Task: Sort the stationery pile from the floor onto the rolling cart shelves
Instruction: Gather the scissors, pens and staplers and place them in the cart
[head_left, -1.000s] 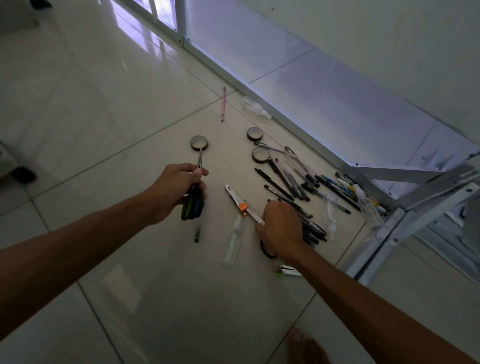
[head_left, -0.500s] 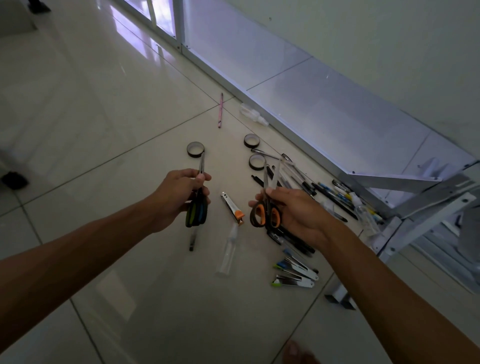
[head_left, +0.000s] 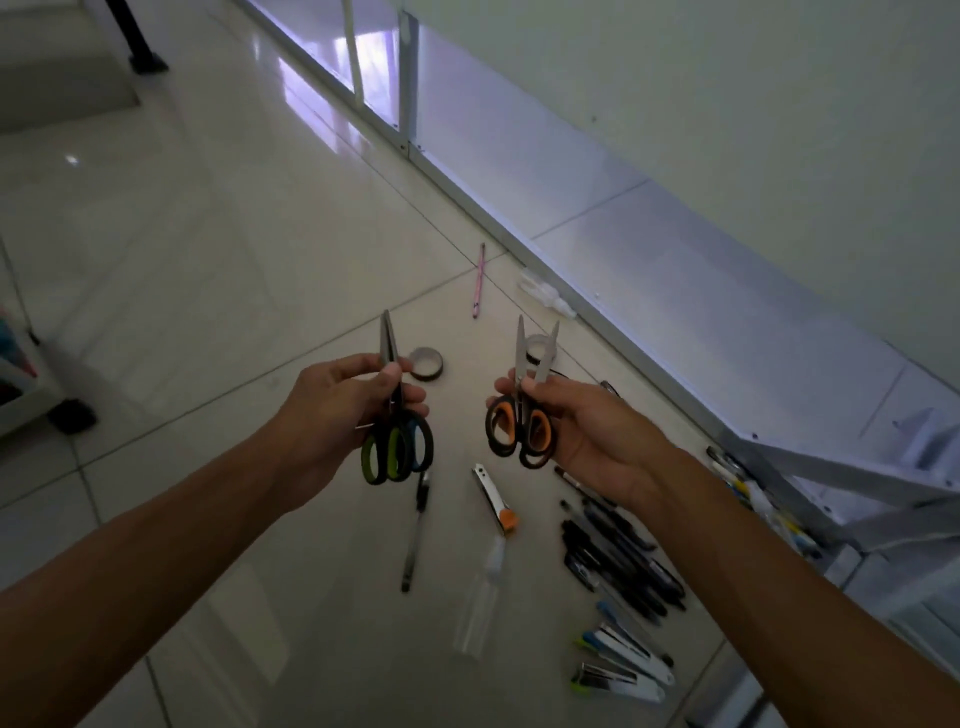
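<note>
Scissors (head_left: 519, 415) in both hands, off floor

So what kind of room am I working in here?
Probably an indoor room at home or in an office: glossy pale tiled floor, plain white wall, and a white metal-framed glass door letting in daylight.

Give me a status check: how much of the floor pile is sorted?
Nothing visibly shelved yet. In hand: the left hand holds the green-handled scissors, the right hand the orange-handled scissors. Left on the floor: black pens, tape rolls, a box cutter, a pink pencil, staplers.
</note>
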